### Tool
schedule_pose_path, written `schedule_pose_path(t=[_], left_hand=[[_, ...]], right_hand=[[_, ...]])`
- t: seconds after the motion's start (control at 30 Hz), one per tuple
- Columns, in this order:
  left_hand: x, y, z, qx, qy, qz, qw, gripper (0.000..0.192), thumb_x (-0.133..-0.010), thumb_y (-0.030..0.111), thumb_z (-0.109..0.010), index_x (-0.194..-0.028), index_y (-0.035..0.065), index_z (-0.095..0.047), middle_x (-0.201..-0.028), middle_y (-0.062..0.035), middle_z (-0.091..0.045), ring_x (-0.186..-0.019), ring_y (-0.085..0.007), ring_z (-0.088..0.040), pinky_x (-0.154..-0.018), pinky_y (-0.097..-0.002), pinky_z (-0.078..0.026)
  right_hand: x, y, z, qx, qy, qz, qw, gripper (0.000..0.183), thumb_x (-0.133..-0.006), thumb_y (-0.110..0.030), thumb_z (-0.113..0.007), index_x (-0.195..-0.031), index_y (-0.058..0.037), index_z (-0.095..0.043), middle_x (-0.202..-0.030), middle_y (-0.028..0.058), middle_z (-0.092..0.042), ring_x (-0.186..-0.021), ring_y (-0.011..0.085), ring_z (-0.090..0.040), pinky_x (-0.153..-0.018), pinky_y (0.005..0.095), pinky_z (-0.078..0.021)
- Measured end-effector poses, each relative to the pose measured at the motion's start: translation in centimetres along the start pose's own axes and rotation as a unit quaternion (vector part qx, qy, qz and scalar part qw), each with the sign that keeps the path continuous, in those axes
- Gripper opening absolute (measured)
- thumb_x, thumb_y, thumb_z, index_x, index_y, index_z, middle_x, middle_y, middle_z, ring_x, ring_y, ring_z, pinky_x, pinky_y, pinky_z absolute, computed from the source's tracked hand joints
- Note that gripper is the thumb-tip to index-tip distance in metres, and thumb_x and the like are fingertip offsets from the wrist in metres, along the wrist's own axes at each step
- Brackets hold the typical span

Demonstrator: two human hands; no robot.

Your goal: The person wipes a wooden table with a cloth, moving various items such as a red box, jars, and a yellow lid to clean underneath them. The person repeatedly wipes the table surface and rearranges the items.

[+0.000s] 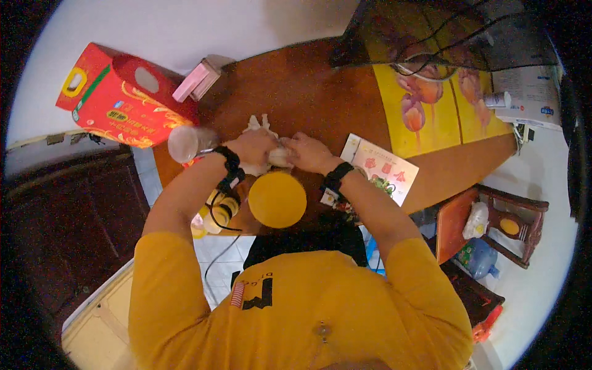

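My left hand (256, 147) and my right hand (312, 153) are close together over the wooden table, both with fingers bent around an off-white soft piece (280, 157). More of this pale material (253, 168) lies under and behind my left hand, with two narrow ends sticking out beyond it. Whether it is cloth or fibre cannot be told, and my fingers hide part of it. A flat yellow disc (277, 200) is on the near side of my hands. Left of my left hand is a clear plastic container (187, 143), blurred at its right side.
A red carton (125, 106) and pink box (198, 82) stand at the back left. Yellow round containers (217, 213) and a dark cable (213, 210) lie by my left forearm. An illustrated booklet (377, 162) lies beneath my right forearm. The wooden table (314, 92) carries a tulip-printed yellow cover (434, 120) at right.
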State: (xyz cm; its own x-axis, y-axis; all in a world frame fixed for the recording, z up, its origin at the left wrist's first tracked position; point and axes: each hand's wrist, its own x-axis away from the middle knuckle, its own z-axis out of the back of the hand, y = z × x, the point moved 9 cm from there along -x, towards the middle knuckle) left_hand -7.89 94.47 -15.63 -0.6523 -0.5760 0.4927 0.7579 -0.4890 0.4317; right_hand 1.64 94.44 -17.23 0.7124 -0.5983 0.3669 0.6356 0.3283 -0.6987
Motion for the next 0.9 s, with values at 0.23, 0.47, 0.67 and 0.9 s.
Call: schedule_pose_path(t=[0.23,0.47,0.67,0.9], left_hand=[[1.7,-3.7,-1.4,0.029,0.136,0.118,0.983,0.049,-0.073,0.018,-0.067,-0.120,0.0075,-0.060,-0.131,-0.0171,-0.051,-0.115,-0.0398,-0.051,-0.096,-0.0505,-0.044],[4.2,-1.5,-3.9,-0.002,0.108,0.094,0.990,0.055,-0.077,0.035,-0.069,-0.125,0.0092,-0.058,-0.131,-0.0203,-0.051,-0.117,-0.0402,-0.051,-0.097,-0.0479,-0.045],[8.3,3.1,-0.9,0.099,0.075,0.179,0.976,0.048,-0.081,0.033,-0.064,-0.120,0.0056,-0.059,-0.116,-0.0185,-0.063,-0.107,-0.0379,-0.060,-0.088,-0.0485,-0.048],[9.3,4.0,-5.4,0.200,0.049,0.223,0.953,0.043,-0.082,0.029,-0.060,-0.118,0.0060,-0.057,-0.103,-0.0197,-0.067,-0.097,-0.0375,-0.064,-0.083,-0.0466,-0.050]], right_hand=[[6.3,0.2,0.2,-0.255,0.102,-0.091,0.957,0.066,-0.085,-0.047,-0.065,-0.130,0.0008,-0.052,-0.130,0.0242,-0.054,-0.122,0.0387,-0.051,-0.104,0.0430,-0.0395],[12.1,-1.8,-4.7,-0.316,0.004,-0.162,0.935,0.085,-0.083,-0.047,-0.071,-0.144,-0.0009,-0.033,-0.138,0.0198,-0.049,-0.130,0.0285,-0.045,-0.109,0.0383,-0.0354],[11.8,3.2,-12.3,-0.428,-0.025,-0.151,0.891,0.071,-0.090,-0.043,-0.065,-0.145,-0.0151,-0.030,-0.122,0.0076,-0.058,-0.094,0.0178,-0.059,-0.082,0.0327,-0.0516],[13.4,0.7,-11.0,-0.437,-0.032,-0.167,0.883,0.063,-0.094,-0.039,-0.061,-0.144,-0.0149,-0.031,-0.128,0.0057,-0.054,-0.114,0.0188,-0.055,-0.087,0.0385,-0.0519]])
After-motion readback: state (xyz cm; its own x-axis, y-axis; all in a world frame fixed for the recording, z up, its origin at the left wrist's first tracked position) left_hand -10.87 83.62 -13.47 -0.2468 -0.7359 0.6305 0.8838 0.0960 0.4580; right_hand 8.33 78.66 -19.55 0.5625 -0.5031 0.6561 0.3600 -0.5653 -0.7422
